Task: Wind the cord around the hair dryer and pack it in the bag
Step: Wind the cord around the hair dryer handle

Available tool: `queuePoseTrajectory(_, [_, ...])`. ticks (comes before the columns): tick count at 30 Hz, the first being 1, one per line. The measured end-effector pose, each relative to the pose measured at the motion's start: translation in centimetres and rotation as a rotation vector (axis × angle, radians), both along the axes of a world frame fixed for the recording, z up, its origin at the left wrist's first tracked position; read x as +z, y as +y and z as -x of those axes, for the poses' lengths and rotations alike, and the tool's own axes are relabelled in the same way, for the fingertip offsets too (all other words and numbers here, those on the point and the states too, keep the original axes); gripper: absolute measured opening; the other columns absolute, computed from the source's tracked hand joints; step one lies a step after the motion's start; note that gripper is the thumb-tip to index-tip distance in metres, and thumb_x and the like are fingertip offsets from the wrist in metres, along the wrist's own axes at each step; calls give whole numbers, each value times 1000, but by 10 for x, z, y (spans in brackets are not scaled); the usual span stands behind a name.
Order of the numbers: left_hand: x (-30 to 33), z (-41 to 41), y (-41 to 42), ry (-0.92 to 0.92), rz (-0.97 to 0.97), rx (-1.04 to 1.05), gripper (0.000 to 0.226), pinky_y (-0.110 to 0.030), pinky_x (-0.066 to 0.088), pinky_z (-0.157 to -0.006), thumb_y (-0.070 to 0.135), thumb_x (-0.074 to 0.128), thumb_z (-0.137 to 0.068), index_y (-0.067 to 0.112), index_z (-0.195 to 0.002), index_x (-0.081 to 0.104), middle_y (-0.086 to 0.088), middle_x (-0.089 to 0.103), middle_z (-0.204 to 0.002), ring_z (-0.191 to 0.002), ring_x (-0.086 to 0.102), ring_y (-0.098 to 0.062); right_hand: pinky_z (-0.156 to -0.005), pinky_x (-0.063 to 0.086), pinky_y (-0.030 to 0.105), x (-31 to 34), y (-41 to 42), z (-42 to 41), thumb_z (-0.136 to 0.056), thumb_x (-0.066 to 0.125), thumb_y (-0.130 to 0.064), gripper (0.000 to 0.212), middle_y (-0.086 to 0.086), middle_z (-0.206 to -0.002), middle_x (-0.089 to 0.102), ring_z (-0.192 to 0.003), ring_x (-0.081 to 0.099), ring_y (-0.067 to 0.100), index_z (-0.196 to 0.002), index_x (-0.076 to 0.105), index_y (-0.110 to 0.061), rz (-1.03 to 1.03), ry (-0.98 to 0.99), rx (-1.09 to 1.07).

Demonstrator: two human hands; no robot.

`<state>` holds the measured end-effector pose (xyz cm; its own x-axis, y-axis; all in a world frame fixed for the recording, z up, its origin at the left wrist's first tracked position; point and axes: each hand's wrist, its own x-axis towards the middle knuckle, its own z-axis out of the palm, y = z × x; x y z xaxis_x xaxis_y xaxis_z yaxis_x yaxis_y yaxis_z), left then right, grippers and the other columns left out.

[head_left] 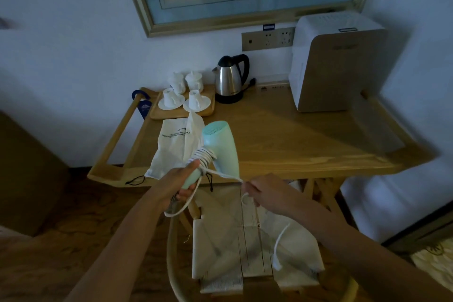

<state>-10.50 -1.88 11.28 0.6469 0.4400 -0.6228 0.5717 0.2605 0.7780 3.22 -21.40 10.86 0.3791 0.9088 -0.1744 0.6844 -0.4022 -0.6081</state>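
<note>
My left hand (179, 180): clenched around the handle of the hair dryer (218, 149), thumb lying along the wound turns, holding it up in the air over the near edge of the table (294, 144).
My right hand (263, 192): pinched shut on the cord (220, 174), pulling a short stretch taut from the handle across to my fingers.
Hair dryer: mint green, barrel pointing up and away from me, its grille end above my left hand.
Cord: white; several turns sit side by side around the handle just above my left thumb. One slack loop hangs below my left hand, and the free end trails down under my right hand to the plug (278, 263), which dangles over the chair seat (245, 247).
Bag (177, 144): pale cloth drawstring bag with printed lettering, lying flat on the table just beyond my left hand, partly behind the dryer; its black drawstring hangs at the near table edge.
Beyond the bag: a wooden tray (181, 111) with white cups, and a steel kettle (229, 78) to its right.
Far from my right hand: a white boxy appliance (335, 64) at the back of the table.
</note>
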Motion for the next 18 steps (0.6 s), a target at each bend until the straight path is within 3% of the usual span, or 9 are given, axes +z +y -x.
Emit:
queuePoseTrajectory(4, [-10, -2, 12, 17, -173, 73, 51, -14, 27, -33, 52, 48, -87, 4, -70, 53, 1, 49, -40, -29, 32, -8, -63, 51, 36, 5, -2, 2, -98, 27, -41, 54, 9, -69, 64, -69, 65, 27, -80, 66, -8, 58, -296, 25])
queuePoseTrajectory(6, [-17, -3, 15, 13, -208, 101, 54, -14, 27, -32, 57, 48, -85, 7, -66, 50, 3, 46, -39, -28, 32, -6, -58, 46, 31, 11, -2, 3, -98, 26, -43, 54, 3, -62, 56, -61, 60, 22, -68, 61, -14, 85, -343, 34])
queuePoseTrajectory(9, [-22, -4, 21, 13, -202, 158, 56, -13, 26, -30, 62, 46, -83, 13, -56, 43, 7, 38, -33, -24, 31, -4, -55, 40, 29, 19, -2, 2, -96, 34, -46, 50, 4, -64, 61, -55, 53, 17, -61, 56, -19, 54, -172, 6])
queuePoseTrajectory(12, [-22, -3, 31, 23, -63, 229, 59, -12, 27, -30, 62, 46, -83, 6, -66, 54, -2, 47, -46, -25, 32, -7, -55, 42, 24, 19, -6, -2, -91, 48, -44, 38, -4, -66, 69, -52, 55, 7, -59, 61, -28, -45, 87, -76])
queuePoseTrajectory(15, [-17, -1, 37, -28, -70, 276, 58, -13, 28, -31, 62, 46, -84, 6, -69, 55, -5, 47, -49, -27, 31, -9, -60, 52, 30, 3, -12, -5, -87, 56, -42, 30, -9, -63, 70, -57, 63, 8, -63, 68, -28, -52, 127, -129])
queuePoseTrajectory(16, [-15, -1, 38, -52, -81, 293, 61, -15, 32, -34, 65, 47, -81, 5, -69, 54, -5, 48, -50, -30, 32, -11, -65, 55, 34, -4, -14, -4, -86, 57, -40, 28, -10, -65, 71, -61, 66, 11, -66, 70, -26, -52, 118, -156])
queuePoseTrajectory(18, [-14, -1, 39, -90, -62, 290, 71, -28, 50, -53, 75, 53, -68, 5, -79, 53, -7, 51, -56, -40, 37, -16, -66, 56, 31, -18, -15, -1, -87, 57, -38, 26, -10, -67, 72, -61, 66, 10, -70, 72, -24, -65, 107, -243])
